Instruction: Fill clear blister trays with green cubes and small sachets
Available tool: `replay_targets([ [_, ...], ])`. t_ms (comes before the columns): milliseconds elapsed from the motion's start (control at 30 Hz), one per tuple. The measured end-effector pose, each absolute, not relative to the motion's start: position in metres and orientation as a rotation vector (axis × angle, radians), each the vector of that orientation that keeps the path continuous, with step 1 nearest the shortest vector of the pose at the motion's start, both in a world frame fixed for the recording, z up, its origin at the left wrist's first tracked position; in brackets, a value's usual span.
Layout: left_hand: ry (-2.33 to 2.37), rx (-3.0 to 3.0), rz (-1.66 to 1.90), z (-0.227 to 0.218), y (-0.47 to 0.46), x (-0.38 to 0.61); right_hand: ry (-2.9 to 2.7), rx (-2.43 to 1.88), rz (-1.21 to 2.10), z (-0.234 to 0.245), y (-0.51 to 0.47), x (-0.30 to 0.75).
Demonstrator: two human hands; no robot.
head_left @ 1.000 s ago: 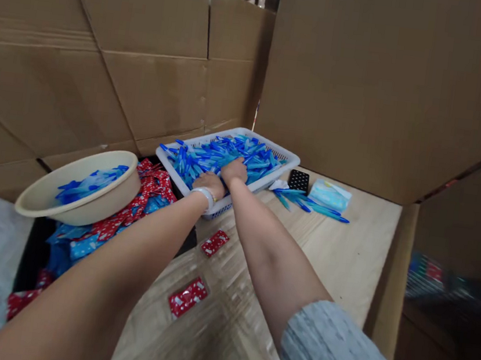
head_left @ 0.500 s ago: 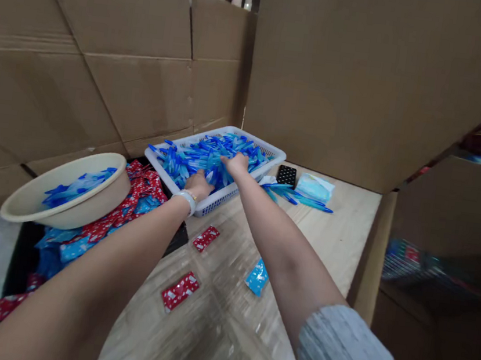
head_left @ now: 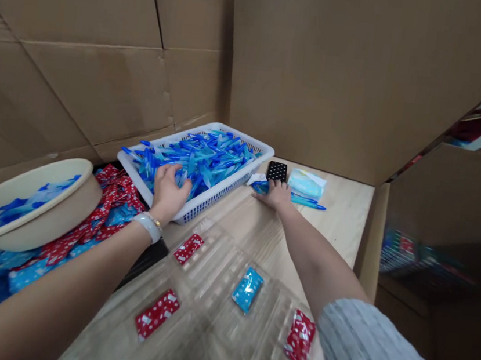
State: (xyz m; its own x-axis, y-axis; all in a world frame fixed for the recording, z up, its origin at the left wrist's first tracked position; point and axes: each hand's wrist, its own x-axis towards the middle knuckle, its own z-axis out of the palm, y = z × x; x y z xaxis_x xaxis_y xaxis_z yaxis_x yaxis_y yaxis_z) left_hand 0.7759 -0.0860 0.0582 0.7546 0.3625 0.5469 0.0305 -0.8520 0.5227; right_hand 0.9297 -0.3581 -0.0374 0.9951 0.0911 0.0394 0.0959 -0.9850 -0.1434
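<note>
My left hand (head_left: 169, 192) is over the near left rim of a white plastic basket (head_left: 221, 192). Its fingers and thumb are curved but apart, with nothing seen between them. The basket is heaped with slim, pointed blue pen-like sticks (head_left: 208, 155), dark and light. To the right of the basket, my right hand (head_left: 277, 195) is closed over a small bundle of the same blue sticks (head_left: 308, 202), fingers behind and thumb in front. Clear plastic trays (head_left: 215, 273) lie nearer, holding red packets (head_left: 157, 314) and a blue packet (head_left: 247, 289).
A cream basin (head_left: 74, 206) with blue sticks sits at left on red and blue packets (head_left: 110, 205). A black dotted case (head_left: 277, 171) and a light blue packet (head_left: 307, 183) lie behind my right hand. Cardboard walls (head_left: 307, 65) enclose the table (head_left: 344, 228).
My right hand has left the basket and moved right onto the loose blue sticks. My left hand has drawn back to the basket's near rim. The view has shifted right.
</note>
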Motion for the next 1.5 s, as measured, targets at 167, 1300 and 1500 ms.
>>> replay_targets([
  [167, 0.178, 2.385, 1.066, 0.064, -0.092, 0.77, -0.193, -3.004, 0.109, -0.029, -0.36, 0.923],
  [1300, 0.588, 1.5, -0.323, 0.05, -0.15, 0.668, -0.399, -2.873, 0.014, 0.022, -0.463, 0.812],
  [1500, 0.423, 2.053, -0.253, 0.018, -0.155, 0.67, -0.949, -3.289, 0.121, -0.022, -0.495, 0.816],
])
